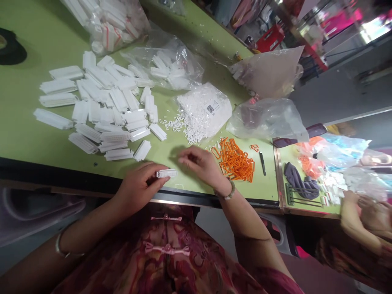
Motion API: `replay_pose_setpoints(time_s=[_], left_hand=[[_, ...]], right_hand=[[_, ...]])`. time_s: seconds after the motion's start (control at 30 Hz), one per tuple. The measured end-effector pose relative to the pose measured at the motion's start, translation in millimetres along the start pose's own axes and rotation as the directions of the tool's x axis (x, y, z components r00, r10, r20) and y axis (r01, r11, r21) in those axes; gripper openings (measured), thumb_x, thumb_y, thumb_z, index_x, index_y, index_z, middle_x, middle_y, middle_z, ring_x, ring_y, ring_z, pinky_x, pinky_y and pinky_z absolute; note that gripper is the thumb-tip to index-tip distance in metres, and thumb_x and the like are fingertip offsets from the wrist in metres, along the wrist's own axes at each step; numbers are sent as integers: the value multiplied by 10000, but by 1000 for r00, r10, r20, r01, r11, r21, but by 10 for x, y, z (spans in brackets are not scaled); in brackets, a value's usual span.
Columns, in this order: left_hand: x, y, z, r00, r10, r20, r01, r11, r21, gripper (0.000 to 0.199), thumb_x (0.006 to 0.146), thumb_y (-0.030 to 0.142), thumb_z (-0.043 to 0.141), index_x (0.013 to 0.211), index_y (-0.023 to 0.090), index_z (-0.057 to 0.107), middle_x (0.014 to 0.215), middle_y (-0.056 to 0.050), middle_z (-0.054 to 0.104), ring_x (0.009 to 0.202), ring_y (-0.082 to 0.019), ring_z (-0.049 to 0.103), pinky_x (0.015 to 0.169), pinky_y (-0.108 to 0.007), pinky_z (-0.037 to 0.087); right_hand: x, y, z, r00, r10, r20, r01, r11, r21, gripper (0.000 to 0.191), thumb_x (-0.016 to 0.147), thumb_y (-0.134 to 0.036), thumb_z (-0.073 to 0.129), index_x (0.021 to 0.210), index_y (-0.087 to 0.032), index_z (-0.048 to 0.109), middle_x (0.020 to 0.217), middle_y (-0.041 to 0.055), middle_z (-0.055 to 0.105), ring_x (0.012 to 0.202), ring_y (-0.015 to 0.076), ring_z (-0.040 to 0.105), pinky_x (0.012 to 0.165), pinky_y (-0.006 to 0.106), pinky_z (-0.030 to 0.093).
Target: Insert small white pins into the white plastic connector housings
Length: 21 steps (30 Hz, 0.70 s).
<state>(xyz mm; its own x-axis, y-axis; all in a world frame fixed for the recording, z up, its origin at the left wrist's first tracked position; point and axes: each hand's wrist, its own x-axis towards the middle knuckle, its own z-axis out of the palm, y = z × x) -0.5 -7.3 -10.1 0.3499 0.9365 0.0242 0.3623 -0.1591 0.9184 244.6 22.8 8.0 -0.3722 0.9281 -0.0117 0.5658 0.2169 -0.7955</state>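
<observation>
The left hand (137,183) is pinching the white slotted piece (168,174) by one end at the table's (18,122) near edge, its long axis running sideways, while the right hand's (202,165) loosely curled fingers are hovering just beyond, grip unclear

The left hand's (136,183) thumb hides a sliver of the white housing (168,173), and the right hand's (200,165) fingertips blur: pinching anything? Impossible to call! The bag's print (217,105) is too tiny to read. Up top, the edge slices off a stuffed bag (118,20); far left, it clips a black round thing (15,51); far right, a co-worker's hands (352,198) smear.
</observation>
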Motion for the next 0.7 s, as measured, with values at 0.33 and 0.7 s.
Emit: replay_pose_setpoints(time_s=[0.33,0.7], left_hand=[[1,35,8,997,-41,-60,38,998,-46,248,934,408,688,998,199,805,900,-50,799,748,-178,693,720,-274,553],[25,50,-11,998,-49,-40,50,999,7,269,936,401,634,985,177,775,824,-39,759,752,-185,695,714,-267,525]], right_hand=[[241,243,-97,990,-34,-138,-42,860,-509,198,1032,-180,584,907,-194,738,957,117,684,929,254,580,831,406,487],[-27,-195,156,971,-236,-45,239,969,62,129,1078,-313,695,990,-220,711,884,5,654,729,134,535,658,278,469]])
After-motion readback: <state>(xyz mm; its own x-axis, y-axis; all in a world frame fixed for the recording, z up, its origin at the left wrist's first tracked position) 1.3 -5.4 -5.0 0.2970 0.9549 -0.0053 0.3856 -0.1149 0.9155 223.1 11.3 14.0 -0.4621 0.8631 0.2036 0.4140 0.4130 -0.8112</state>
